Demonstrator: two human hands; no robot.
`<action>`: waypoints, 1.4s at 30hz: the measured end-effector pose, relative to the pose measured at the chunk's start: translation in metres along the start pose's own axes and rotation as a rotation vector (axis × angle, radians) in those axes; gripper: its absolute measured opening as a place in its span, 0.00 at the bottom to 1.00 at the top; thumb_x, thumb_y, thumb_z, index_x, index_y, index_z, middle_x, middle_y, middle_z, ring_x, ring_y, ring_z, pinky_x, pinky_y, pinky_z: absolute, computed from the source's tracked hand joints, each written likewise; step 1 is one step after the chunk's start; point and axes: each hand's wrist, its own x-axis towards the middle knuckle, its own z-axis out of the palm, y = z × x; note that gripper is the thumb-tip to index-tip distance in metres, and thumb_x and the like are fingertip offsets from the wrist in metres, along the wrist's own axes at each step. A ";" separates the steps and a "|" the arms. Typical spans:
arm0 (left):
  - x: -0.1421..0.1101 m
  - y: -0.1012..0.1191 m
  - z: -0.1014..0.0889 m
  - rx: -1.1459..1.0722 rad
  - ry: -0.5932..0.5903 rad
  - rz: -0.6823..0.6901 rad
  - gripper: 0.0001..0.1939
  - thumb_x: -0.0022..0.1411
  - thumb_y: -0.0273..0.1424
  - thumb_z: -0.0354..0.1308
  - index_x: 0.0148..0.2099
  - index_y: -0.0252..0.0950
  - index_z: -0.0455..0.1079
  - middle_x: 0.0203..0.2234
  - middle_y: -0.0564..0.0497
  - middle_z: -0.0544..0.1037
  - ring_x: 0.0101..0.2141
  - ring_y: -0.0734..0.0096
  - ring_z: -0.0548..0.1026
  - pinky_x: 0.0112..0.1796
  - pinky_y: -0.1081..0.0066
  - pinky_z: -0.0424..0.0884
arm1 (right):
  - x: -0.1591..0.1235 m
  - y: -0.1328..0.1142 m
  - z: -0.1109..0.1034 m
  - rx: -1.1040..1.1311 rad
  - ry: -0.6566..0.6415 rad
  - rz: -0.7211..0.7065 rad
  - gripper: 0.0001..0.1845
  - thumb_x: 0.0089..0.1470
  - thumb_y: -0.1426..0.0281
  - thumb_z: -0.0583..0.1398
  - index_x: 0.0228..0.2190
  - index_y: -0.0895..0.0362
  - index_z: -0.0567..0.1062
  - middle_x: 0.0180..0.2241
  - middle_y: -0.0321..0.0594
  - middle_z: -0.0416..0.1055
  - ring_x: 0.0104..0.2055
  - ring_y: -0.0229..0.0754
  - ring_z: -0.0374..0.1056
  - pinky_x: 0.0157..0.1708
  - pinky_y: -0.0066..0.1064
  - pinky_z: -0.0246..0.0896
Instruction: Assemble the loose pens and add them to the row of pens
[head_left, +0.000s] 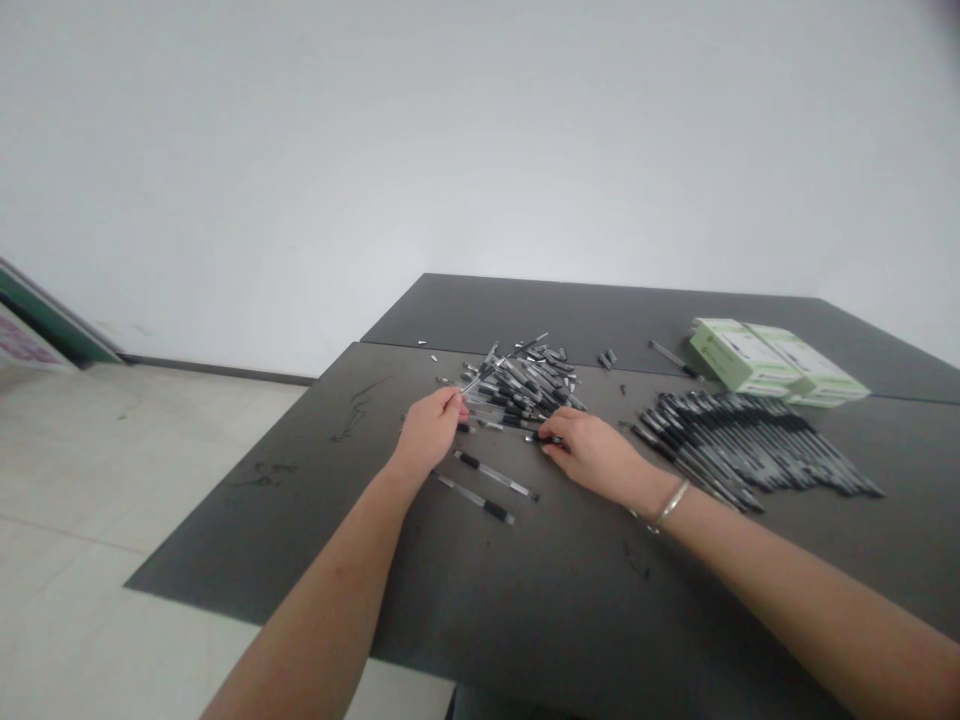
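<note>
My left hand [433, 432] is closed, thumb and forefinger pinching a thin rod that looks like a pen refill [480, 377], slanting up over the pile. At the pile's near right edge my right hand [589, 450] has its fingers closed on a dark pen part [534, 438], largely covered by the fingers. Between and beyond the hands lies a loose heap of clear and black pen parts [517, 385]. Two clear pen barrels with black grips, one nearer the hands [495, 475] and one closer to me [472, 496], lie apart in front of the heap.
Right of my right hand, many pens [750, 445] lie side by side in a row. Green and white boxes [780, 362] stand behind them. A single pen [675, 358] and several small caps [607, 358] lie further back on the dark table [300, 530]. A white wall rises behind.
</note>
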 end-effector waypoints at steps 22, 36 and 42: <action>-0.015 0.017 0.025 -0.140 -0.152 0.083 0.14 0.64 0.34 0.46 0.39 0.36 0.72 0.31 0.49 0.81 0.34 0.66 0.79 0.41 0.66 0.71 | -0.025 0.004 -0.010 0.300 0.024 0.105 0.08 0.57 0.68 0.55 0.33 0.57 0.74 0.28 0.38 0.72 0.29 0.38 0.66 0.30 0.29 0.59; -0.027 0.028 0.017 -0.221 -0.242 0.253 0.16 0.62 0.35 0.50 0.43 0.32 0.74 0.23 0.52 0.75 0.29 0.70 0.73 0.37 0.70 0.69 | -0.055 0.011 -0.007 1.255 0.138 0.194 0.15 0.55 0.62 0.61 0.43 0.55 0.70 0.32 0.38 0.73 0.28 0.34 0.68 0.26 0.26 0.64; -0.030 0.032 0.015 -0.199 -0.310 0.232 0.16 0.61 0.36 0.52 0.45 0.36 0.75 0.31 0.48 0.79 0.31 0.68 0.75 0.38 0.69 0.70 | -0.058 0.020 -0.005 1.182 0.312 0.259 0.14 0.52 0.63 0.64 0.40 0.55 0.73 0.24 0.32 0.67 0.23 0.34 0.63 0.22 0.26 0.62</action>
